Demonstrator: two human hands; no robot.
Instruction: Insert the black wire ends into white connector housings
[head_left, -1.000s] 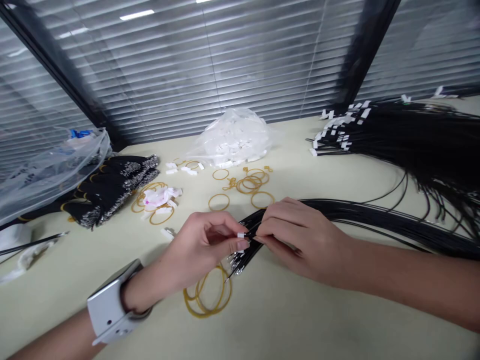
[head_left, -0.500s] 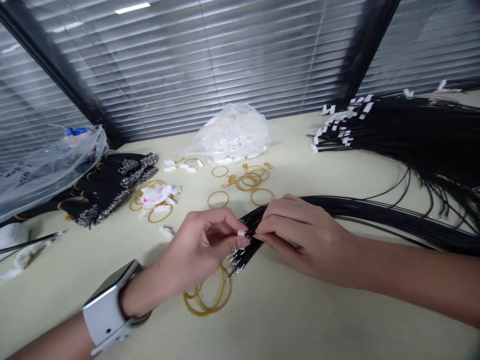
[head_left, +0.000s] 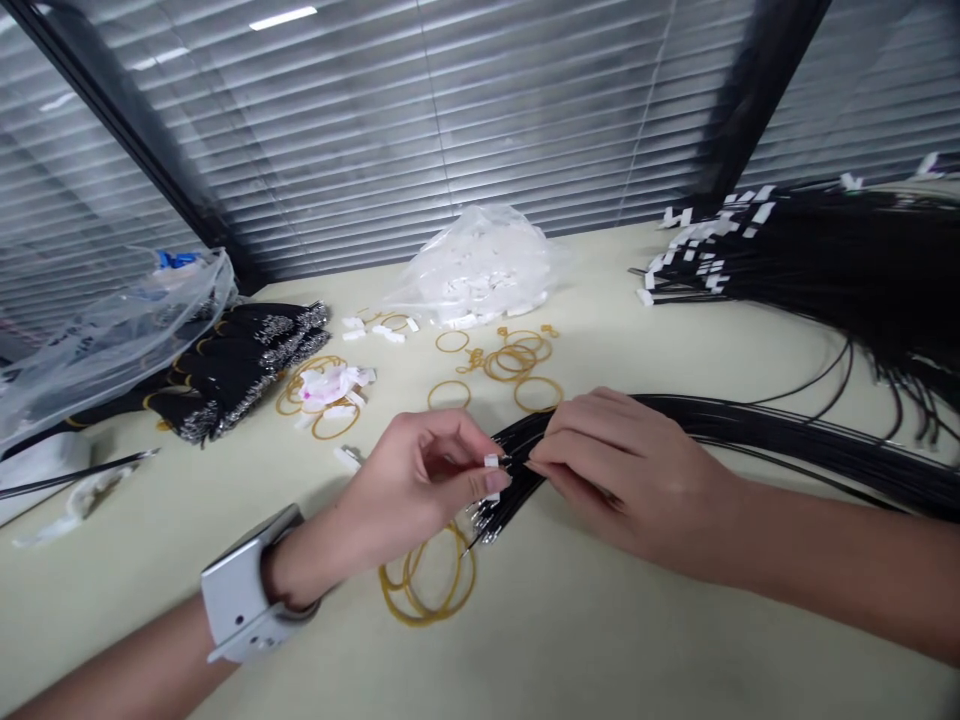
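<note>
My left hand (head_left: 409,495) pinches a small white connector (head_left: 492,463) between thumb and fingers. My right hand (head_left: 626,478) is closed over a bundle of thin black wires (head_left: 787,435) and pinches one wire end right against that connector. The bundle's metal-tipped ends (head_left: 489,520) fan out just below both hands. Yellow rubber bands (head_left: 429,585) lie on the table under my left hand. A grey band (head_left: 240,600) wraps my left wrist.
A clear bag of white connectors (head_left: 480,265) sits at the back centre, with loose rubber bands (head_left: 510,365) in front of it. Black wire bundles (head_left: 232,365) and a plastic bag (head_left: 112,335) lie left. A big pile of white-capped black wires (head_left: 825,260) fills the right.
Both hands have stayed together at the wire end with the connector. The view has shifted slightly, so everything sits a little further right.
</note>
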